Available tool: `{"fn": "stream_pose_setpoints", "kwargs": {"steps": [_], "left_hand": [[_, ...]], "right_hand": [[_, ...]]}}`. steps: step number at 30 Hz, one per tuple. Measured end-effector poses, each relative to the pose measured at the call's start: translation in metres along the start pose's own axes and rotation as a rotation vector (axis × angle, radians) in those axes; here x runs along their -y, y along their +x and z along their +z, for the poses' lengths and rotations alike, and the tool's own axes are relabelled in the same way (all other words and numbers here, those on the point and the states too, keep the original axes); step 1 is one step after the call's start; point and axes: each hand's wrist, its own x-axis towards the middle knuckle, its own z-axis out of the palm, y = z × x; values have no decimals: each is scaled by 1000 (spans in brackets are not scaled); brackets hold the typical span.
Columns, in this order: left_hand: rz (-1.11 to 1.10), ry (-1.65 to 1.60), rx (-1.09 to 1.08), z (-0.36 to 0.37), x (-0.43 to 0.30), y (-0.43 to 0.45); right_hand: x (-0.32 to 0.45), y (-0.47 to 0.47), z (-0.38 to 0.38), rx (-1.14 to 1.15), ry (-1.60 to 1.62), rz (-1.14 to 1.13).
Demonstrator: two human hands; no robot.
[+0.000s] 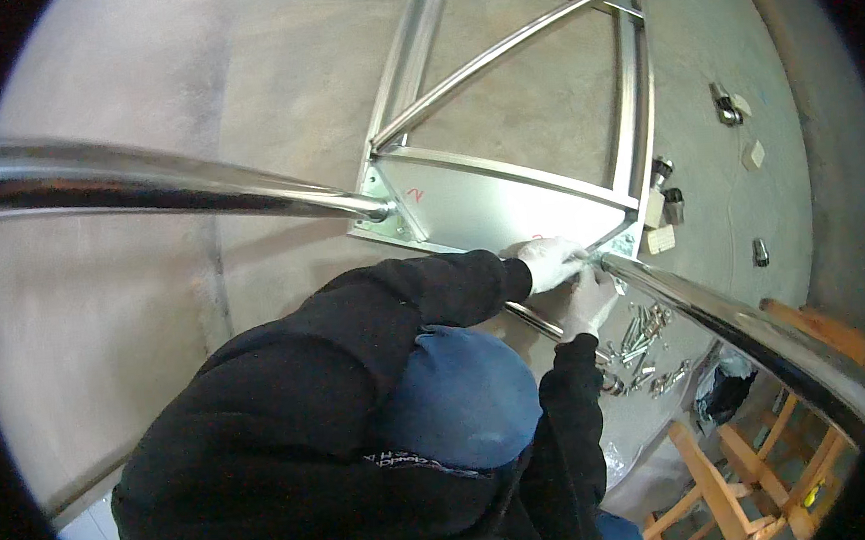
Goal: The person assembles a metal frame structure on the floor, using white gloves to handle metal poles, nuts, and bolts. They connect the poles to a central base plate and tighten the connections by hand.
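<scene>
In the head view, my left hand (552,263), in a white glove, is at the near right corner of a metal frame (503,197) lying on the floor. My right hand (590,305), also gloved, is just below it, its fingertips close to the left ones. Both are beside the base of a thick chrome tube (714,318) standing at that corner bracket; what the fingers hold is hidden. A second chrome tube (193,183) stands at the near left corner. A thinner metal tube (518,38) lies diagonally across the frame.
Loose bolts (636,335) and other metal fittings lie right of my right hand. Another thin tube (534,321) is on the floor below my hands. Right of the frame are metal-and-black fittings (673,206) and pale blocks (660,240). Wooden furniture (711,484) stands at lower right.
</scene>
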Motion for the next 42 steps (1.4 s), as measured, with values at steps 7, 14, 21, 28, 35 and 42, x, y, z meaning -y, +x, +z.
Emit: {"fn": "stream_pose_setpoints", "kwargs": {"steps": [7, 14, 21, 28, 35, 42], "left_hand": [[40, 99, -93, 3, 12, -4], [-45, 9, -32, 0, 4, -2], [-17, -42, -16, -2, 28, -3], [-213, -196, 66, -6, -19, -3], [-78, -89, 7, 9, 2, 10], [-221, -260, -23, 13, 0, 9]], "right_hand": [[-4, 1, 7, -15, -157, -11], [13, -10, -7, 85, 296, 148], [6, -21, -46, 8, 478, 202], [-81, -23, -159, -460, 550, 256], [-156, -43, -234, -743, 557, 274], [-194, -69, -224, -598, 150, 147]]}}
